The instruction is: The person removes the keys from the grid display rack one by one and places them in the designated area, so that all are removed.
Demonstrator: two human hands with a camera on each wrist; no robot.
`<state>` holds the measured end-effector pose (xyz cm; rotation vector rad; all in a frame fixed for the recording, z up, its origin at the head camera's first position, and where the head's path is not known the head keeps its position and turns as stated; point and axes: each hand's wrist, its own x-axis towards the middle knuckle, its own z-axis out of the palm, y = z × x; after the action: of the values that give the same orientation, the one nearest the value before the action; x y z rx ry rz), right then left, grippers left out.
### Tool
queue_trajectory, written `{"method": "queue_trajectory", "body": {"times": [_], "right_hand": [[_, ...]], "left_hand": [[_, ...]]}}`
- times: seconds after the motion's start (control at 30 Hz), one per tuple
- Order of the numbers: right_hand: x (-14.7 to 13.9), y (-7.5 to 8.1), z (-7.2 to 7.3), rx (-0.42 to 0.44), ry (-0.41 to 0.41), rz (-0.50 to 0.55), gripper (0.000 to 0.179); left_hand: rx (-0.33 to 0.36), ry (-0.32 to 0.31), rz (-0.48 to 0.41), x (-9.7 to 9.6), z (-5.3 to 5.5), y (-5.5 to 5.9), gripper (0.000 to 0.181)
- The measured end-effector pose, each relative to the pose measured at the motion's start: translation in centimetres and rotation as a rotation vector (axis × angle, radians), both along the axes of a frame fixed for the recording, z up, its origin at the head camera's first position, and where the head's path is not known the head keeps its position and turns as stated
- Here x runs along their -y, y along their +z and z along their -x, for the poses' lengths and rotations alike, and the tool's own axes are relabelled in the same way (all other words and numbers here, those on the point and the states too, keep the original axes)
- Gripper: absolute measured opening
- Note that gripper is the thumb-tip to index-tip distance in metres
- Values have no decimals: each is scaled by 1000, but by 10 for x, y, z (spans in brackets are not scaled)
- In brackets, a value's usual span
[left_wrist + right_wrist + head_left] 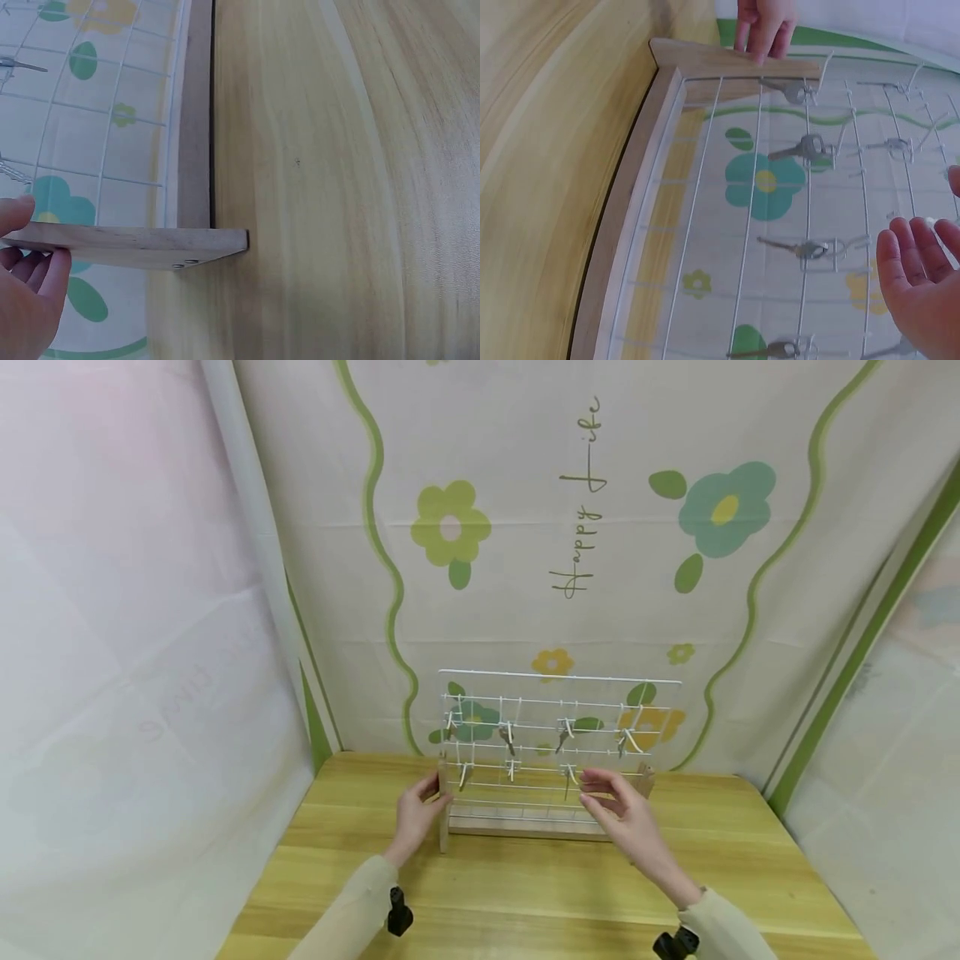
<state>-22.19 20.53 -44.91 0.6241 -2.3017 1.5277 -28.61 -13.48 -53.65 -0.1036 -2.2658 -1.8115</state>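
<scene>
A white wire grid rack (pixel 555 677) stands upright in a wooden base, with several metal keys (pixel 802 148) hanging from its hooks. My left hand (pixel 417 818) holds the wooden side post (pixel 135 238) of the rack, thumb on one face and fingers on the other. Beside a lower-row key (pixel 567 783), my right hand (pixel 628 814) is held in front of the grid, fingers loosely bent and a gap between thumb and fingertips. In the right wrist view a tiny white tip shows at those fingertips, and nothing is seen gripped between them.
The rack's base bar (pixel 525 828) runs along a wood-grain table (pixel 525 893). White curtains with printed flowers (pixel 495 452) close off the back and both sides. Several hooks (pixel 633 741) jut forward from the grid toward me.
</scene>
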Motion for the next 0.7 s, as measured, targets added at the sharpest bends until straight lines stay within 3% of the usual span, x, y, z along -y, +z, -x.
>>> {"method": "queue_trajectory", "body": {"times": [0.47,0.7], "right_hand": [[48,-3,9,9,110,46,31],[66,-6,12,10,153,65,29]], "left_hand": [[-43,55,-31,-2,4,-11,40],[-52,51,13,-3,7,-11,39]]}}
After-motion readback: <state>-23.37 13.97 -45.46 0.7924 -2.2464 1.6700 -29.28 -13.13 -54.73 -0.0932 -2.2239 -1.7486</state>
